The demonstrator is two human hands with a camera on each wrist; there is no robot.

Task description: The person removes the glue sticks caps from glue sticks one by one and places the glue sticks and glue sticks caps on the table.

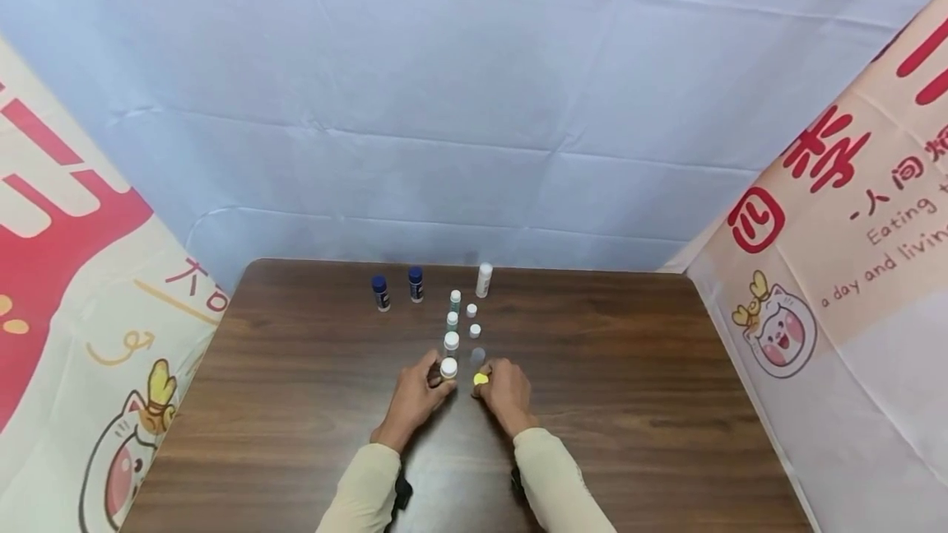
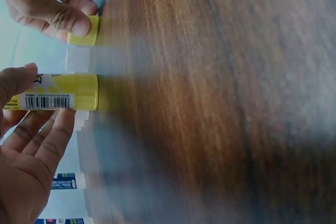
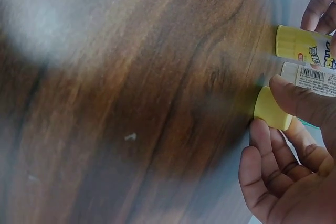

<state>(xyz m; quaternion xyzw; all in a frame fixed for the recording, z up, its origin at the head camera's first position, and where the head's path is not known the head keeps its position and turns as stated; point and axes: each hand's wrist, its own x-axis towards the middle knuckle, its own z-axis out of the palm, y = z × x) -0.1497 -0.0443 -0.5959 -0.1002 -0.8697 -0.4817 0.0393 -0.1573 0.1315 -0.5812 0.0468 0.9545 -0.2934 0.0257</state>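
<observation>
My left hand [image 1: 411, 397] grips a yellow glue stick [image 2: 58, 92] between thumb and fingers. It stands upright, its white top end showing in the head view. To its right, my right hand [image 1: 508, 393] pinches a yellow cap [image 3: 273, 108] at the tabletop, thumb on one side and fingers on the other. Behind the yellow glue stick, a white-topped glue stick with a clear barrel [image 1: 452, 344] stands in the same row. A translucent cap [image 1: 477, 356] sits just behind the yellow one.
Two green glue sticks, a nearer one [image 1: 452, 321] and a farther one [image 1: 455, 300], continue the row. White caps [image 1: 475, 331] lie beside them. Two blue-capped glue sticks [image 1: 381, 293] stand at back left, and a white tube [image 1: 484, 280] near the wooden table's [image 1: 629, 368] back edge.
</observation>
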